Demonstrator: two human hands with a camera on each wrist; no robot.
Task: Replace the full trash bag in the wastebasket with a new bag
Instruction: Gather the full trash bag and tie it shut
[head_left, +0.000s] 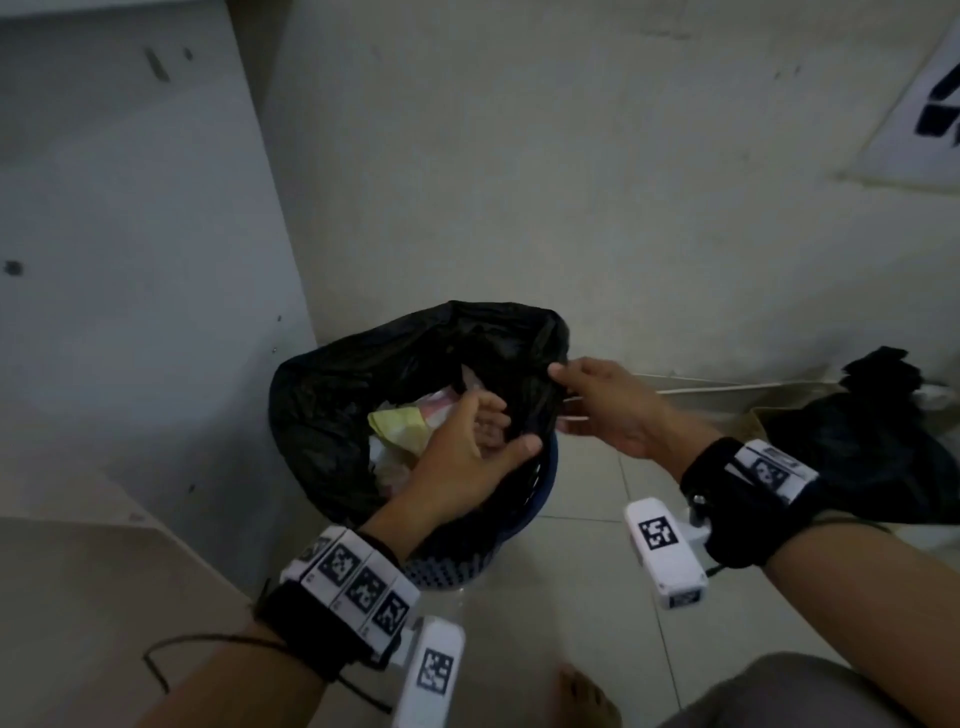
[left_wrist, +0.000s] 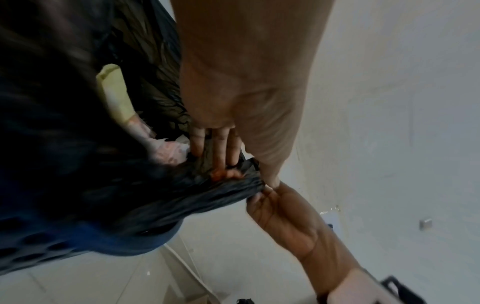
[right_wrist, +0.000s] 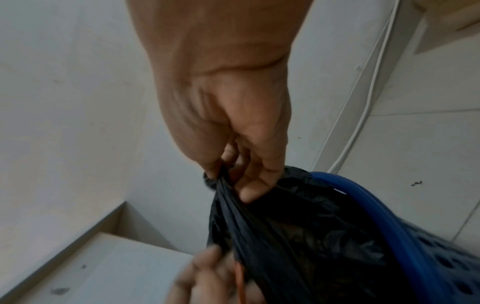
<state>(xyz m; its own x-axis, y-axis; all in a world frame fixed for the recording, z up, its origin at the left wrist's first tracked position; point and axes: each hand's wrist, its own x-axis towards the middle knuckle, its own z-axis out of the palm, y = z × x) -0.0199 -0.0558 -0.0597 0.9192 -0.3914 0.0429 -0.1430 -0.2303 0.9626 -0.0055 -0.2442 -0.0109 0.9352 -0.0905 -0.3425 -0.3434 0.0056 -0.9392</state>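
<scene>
Head view shows one blue wastebasket (head_left: 524, 525) standing on the tiled floor (head_left: 597, 639) beside a white cabinet (head_left: 140, 260), lined with one black trash bag (head_left: 332, 395) that holds crumpled paper trash (head_left: 400, 421). Two hands work its right edge: the left hand (head_left: 467, 447) has fingers inside the mouth and thumb outside, gripping the plastic, while the right hand (head_left: 608, 410) pinches gathered plastic between thumb and fingers. One second black bag (head_left: 872, 447) lies on the floor well to the right.

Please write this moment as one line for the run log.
step: gathering bag rim | left hand: grips full trash bag | right hand: pinches same rim | wastebasket: bag inside | spare bag: on floor
</scene>
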